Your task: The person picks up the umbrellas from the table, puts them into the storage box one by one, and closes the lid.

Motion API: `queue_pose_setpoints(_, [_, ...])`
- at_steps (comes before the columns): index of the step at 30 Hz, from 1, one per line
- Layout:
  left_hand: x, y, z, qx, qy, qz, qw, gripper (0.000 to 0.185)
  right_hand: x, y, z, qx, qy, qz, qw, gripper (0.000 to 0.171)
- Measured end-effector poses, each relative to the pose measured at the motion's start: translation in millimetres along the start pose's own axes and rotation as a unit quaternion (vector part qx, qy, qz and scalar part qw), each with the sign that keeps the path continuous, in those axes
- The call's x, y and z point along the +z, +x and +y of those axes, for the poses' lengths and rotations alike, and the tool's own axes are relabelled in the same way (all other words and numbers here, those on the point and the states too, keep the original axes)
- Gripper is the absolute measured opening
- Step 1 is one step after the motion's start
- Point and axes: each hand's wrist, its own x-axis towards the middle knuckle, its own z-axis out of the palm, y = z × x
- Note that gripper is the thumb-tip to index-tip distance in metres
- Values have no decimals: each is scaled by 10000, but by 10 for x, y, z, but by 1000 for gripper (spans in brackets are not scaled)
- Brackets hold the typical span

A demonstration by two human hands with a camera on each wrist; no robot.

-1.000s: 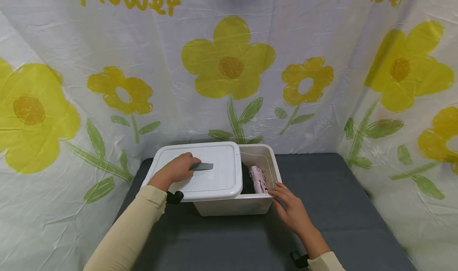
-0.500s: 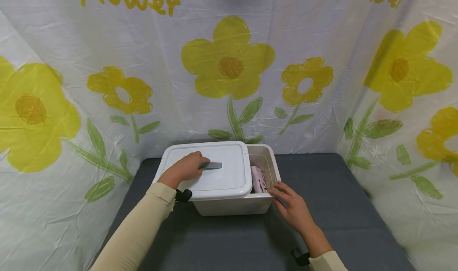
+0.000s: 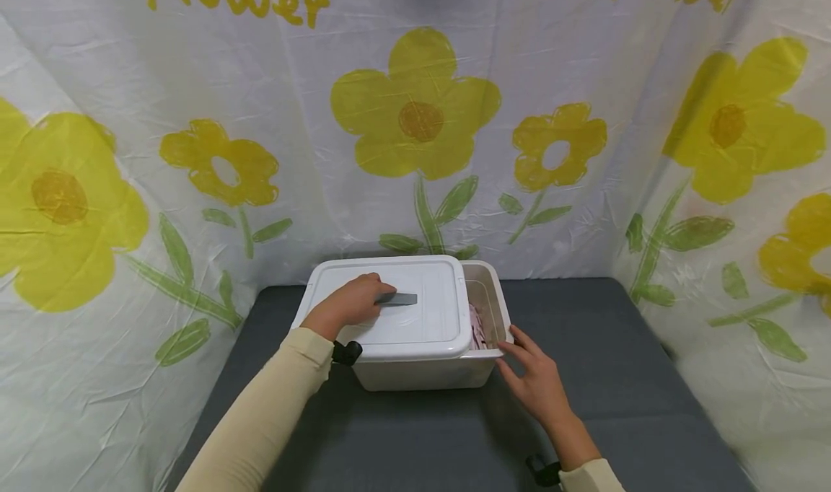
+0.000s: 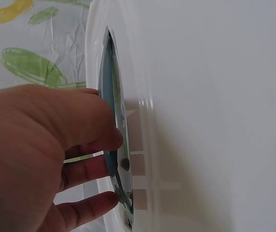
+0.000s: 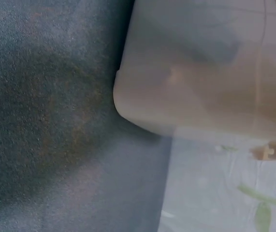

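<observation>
A pale storage box [image 3: 425,376] stands on the dark grey table, with its white lid [image 3: 435,333] lying over most of the top and its right end uncovered. My left hand [image 3: 353,304] pinches the lid's grey handle [image 3: 399,299]; the left wrist view shows thumb and fingers on either side of the handle [image 4: 108,92]. At the box's front right corner, my right hand [image 3: 535,384] holds the rim, thumb below it and fingers on top. Inside the gap lies a pink patterned item [image 3: 477,330], mostly hidden by the lid. The right wrist view shows the box's outer wall [image 5: 176,96].
The dark grey table [image 3: 584,333] extends to both sides of the box and in front of it. Behind it hangs a white curtain [image 3: 311,211] printed with yellow flowers, close to the box's back; more of it hangs at both sides.
My left hand has slid the lid to the right along the box, narrowing the gap. The dark item seen inside earlier is now covered. My right hand stays at the corner.
</observation>
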Motion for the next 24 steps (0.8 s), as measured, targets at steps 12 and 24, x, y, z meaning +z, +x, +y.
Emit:
queue_pose_setpoints(12, [16,135,141,171,-13,-53,9998,45,16,3,-19,763,414,4,9962,42])
queue_pose_setpoints(24, [25,242,306,317,-87,-18,9995,45,-54,35,-84,2424,2228,-379,9435,52])
